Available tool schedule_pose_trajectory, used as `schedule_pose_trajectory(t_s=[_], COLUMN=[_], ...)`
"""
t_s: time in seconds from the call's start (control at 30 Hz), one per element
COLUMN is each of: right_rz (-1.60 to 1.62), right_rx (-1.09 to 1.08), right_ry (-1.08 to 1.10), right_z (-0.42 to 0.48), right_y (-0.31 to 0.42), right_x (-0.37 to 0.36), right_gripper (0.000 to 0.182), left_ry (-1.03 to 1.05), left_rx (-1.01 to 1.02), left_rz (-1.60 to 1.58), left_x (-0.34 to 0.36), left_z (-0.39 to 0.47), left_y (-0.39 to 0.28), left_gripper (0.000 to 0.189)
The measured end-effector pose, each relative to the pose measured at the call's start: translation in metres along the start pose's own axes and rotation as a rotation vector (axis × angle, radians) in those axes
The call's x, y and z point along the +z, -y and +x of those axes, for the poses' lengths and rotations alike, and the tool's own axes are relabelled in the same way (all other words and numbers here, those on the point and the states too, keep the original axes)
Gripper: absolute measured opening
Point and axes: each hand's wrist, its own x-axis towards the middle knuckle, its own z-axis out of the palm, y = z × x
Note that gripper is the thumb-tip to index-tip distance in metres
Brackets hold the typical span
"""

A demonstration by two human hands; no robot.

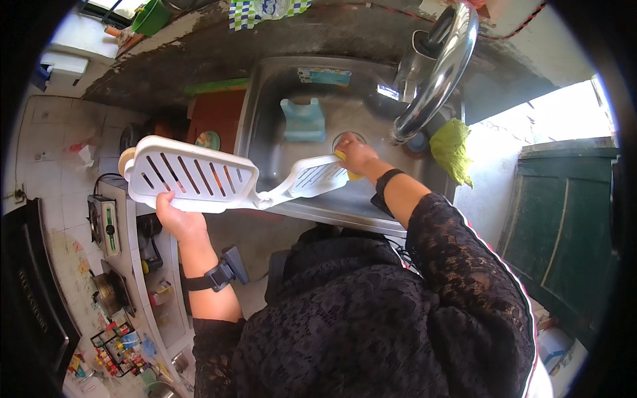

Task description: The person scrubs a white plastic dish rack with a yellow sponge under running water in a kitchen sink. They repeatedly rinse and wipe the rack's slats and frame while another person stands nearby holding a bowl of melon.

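A white slotted plastic rack (194, 171) with two trays joined at a hinge spans from the left over the front of the sink. My left hand (181, 219) grips the larger tray from below, its thumb on the near rim. At the smaller tray (318, 176), my right hand (359, 154) holds a yellow sponge (340, 154) against the far end. Part of the sponge is hidden under my fingers. Beneath that hand is the stainless steel sink (268, 89), where a light blue plastic piece (303, 120) lies on the bottom.
A chrome faucet (440, 84) arches over the sink's right side. A yellow-green cloth (451, 149) hangs over the right rim. Left of the sink stands a reddish-brown board (216, 117). A gas stove (105, 224) sits on the left counter, and a dark green door (562, 224) is at the right.
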Motion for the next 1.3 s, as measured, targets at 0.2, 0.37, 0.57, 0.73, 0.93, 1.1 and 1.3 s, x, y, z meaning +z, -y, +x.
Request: schedule_pose_trajectory(t_s=[0.2, 0.37, 0.57, 0.73, 0.93, 1.1, 1.3], right_rz=[0.027, -0.114, -0.135, -0.080, 0.012, 0.030, 0.402], right_rx=[-0.033, 0.052, 0.060, 0.102, 0.088, 0.062, -0.239], right_ry=[-0.178, -0.185, -0.237, -0.230, -0.234, -0.200, -0.296], right_z=[-0.028, -0.068, -0.086, -0.089, -0.089, -0.088, -0.089], right_y=[0.020, 0.043, 0.029, 0.038, 0.076, 0.107, 0.107], right_x=[-0.035, -0.074, -0.070, -0.072, -0.075, -0.080, -0.097], right_gripper=[0.033, 0.031, 0.029, 0.028, 0.033, 0.033, 0.040], left_ry=[0.280, 0.511, 0.695, 0.536, 0.396, 0.323, 0.221], left_rx=[0.075, 0.000, -0.176, -0.556, -0.513, -0.457, -0.373], left_rz=[0.212, 0.392, 0.567, 0.663, -0.041, -0.262, -0.168], left_x=[0.034, 0.058, 0.039, -0.014, -0.026, 0.001, 0.018], left_z=[0.014, 0.028, 0.022, 0.014, 0.007, 0.005, 0.005], left_y=[0.023, 0.073, 0.098, 0.104, 0.124, 0.117, 0.097], left_gripper=[0.049, 0.037, 0.039, 0.056, 0.048, 0.039, 0.031])
